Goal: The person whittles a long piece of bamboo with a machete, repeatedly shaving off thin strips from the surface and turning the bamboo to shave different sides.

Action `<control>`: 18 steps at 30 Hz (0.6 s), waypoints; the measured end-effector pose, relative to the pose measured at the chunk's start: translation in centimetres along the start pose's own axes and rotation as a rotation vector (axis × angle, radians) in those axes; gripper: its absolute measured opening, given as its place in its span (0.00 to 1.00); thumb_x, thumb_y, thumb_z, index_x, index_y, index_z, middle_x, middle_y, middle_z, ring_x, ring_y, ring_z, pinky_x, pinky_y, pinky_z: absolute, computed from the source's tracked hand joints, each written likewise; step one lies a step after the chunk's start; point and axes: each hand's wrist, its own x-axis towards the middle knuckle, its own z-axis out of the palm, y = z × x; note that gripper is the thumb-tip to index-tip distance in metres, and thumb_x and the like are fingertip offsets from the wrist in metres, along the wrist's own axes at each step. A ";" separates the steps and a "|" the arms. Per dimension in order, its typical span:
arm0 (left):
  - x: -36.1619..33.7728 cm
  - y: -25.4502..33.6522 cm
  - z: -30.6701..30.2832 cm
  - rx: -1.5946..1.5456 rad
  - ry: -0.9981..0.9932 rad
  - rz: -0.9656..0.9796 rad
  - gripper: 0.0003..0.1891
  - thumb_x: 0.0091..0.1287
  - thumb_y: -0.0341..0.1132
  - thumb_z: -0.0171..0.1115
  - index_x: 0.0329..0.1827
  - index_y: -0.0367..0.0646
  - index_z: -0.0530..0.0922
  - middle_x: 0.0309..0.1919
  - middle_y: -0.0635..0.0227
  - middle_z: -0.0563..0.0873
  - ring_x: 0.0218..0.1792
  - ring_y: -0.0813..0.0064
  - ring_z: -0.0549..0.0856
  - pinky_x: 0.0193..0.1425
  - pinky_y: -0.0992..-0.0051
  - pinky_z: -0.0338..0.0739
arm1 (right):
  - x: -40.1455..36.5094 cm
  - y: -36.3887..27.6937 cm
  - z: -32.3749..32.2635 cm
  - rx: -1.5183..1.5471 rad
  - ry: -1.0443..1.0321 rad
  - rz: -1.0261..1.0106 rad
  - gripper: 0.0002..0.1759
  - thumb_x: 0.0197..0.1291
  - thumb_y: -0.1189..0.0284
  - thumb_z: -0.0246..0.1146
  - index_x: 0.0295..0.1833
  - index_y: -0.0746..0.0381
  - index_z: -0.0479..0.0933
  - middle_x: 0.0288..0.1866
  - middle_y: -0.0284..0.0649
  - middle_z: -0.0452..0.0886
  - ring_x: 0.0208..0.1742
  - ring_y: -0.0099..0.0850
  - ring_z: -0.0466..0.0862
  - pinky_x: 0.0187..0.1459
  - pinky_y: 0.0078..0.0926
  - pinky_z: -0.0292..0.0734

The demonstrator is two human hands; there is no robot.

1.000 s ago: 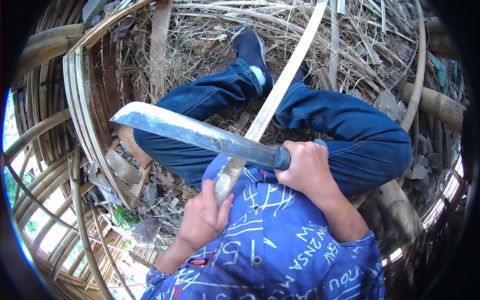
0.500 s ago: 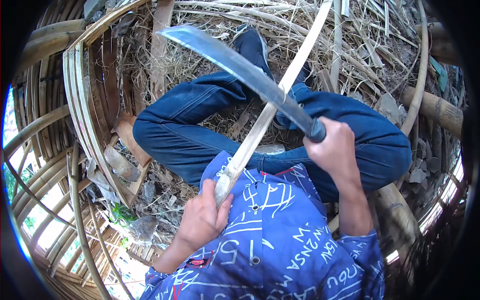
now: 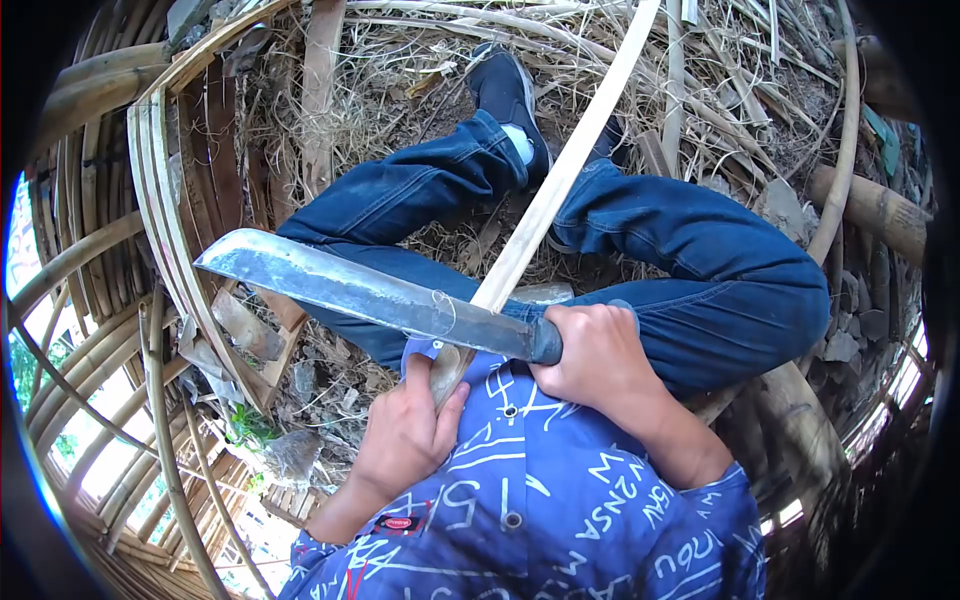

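My right hand (image 3: 592,358) is closed round the dark handle of a machete (image 3: 370,290). Its broad blade points left and lies across a long pale bamboo strip (image 3: 562,185), close to the strip's near end. A thin curled shaving shows on the blade. My left hand (image 3: 408,425) grips that near end, thumb on one side and fingers on the other, against the blue printed shirt. From there the strip runs up and away between my legs, past the top of the view. The blade hides a short stretch of it.
My crossed legs in blue jeans (image 3: 720,270) frame the strip. Shavings and thin strips (image 3: 420,90) litter the ground ahead. Bent split bamboo (image 3: 165,230) stands at the left, a thick bamboo pole (image 3: 870,215) lies at the right, and stones (image 3: 785,210) lie near my knee.
My right hand has drawn the machete down along the strip toward my body, bringing the blade near my left hand. The left hand keeps its hold in the same place.
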 end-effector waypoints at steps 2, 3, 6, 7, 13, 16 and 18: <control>0.2 -0.2 0.1 0.063 -0.031 0.016 0.20 0.69 0.39 0.60 0.52 0.33 0.64 0.26 0.38 0.82 0.27 0.36 0.81 0.31 0.46 0.76 | 0.3 0.5 -0.2 -0.016 0.006 0.017 0.14 0.43 0.63 0.68 0.29 0.63 0.80 0.24 0.52 0.83 0.30 0.49 0.85 0.36 0.46 0.80; 0.1 -0.3 0.2 0.062 -0.035 0.021 0.20 0.69 0.39 0.60 0.52 0.33 0.64 0.26 0.38 0.82 0.27 0.36 0.81 0.31 0.46 0.76 | 0.4 0.7 -0.3 -0.021 0.052 0.020 0.14 0.42 0.63 0.68 0.29 0.63 0.80 0.25 0.52 0.83 0.30 0.49 0.85 0.36 0.46 0.80; -0.1 -0.5 0.2 0.063 -0.060 0.000 0.19 0.69 0.39 0.60 0.47 0.35 0.64 0.25 0.39 0.81 0.26 0.36 0.81 0.30 0.46 0.76 | 1.3 2.2 -1.1 -0.041 0.121 0.121 0.12 0.41 0.64 0.68 0.27 0.62 0.81 0.24 0.52 0.83 0.30 0.50 0.85 0.36 0.47 0.80; -0.1 -0.5 0.2 0.069 -0.054 0.004 0.18 0.69 0.40 0.61 0.46 0.35 0.64 0.24 0.40 0.81 0.25 0.37 0.81 0.29 0.47 0.76 | 1.6 2.7 -1.3 -0.035 0.154 0.161 0.11 0.41 0.64 0.68 0.26 0.61 0.81 0.24 0.51 0.82 0.30 0.50 0.85 0.36 0.47 0.80; 0.0 -0.5 0.2 0.063 -0.008 0.019 0.18 0.68 0.41 0.62 0.43 0.36 0.64 0.22 0.41 0.81 0.24 0.38 0.81 0.28 0.48 0.76 | 1.9 3.0 -2.2 -0.095 0.187 0.167 0.09 0.42 0.67 0.68 0.25 0.62 0.79 0.22 0.52 0.81 0.29 0.52 0.83 0.35 0.46 0.79; -0.2 -0.7 0.3 0.059 0.006 -0.006 0.19 0.67 0.42 0.62 0.43 0.36 0.65 0.21 0.42 0.81 0.24 0.39 0.82 0.27 0.48 0.76 | 0.8 1.6 -2.6 -0.020 0.150 0.157 0.10 0.42 0.67 0.68 0.25 0.62 0.79 0.22 0.51 0.81 0.29 0.52 0.83 0.35 0.46 0.79; 0.0 -0.5 0.2 0.074 0.020 -0.010 0.20 0.67 0.43 0.63 0.43 0.36 0.65 0.20 0.43 0.81 0.23 0.40 0.82 0.27 0.49 0.76 | -0.2 1.1 -2.1 -0.018 0.120 0.102 0.12 0.43 0.64 0.68 0.27 0.62 0.80 0.23 0.51 0.82 0.28 0.51 0.85 0.36 0.47 0.80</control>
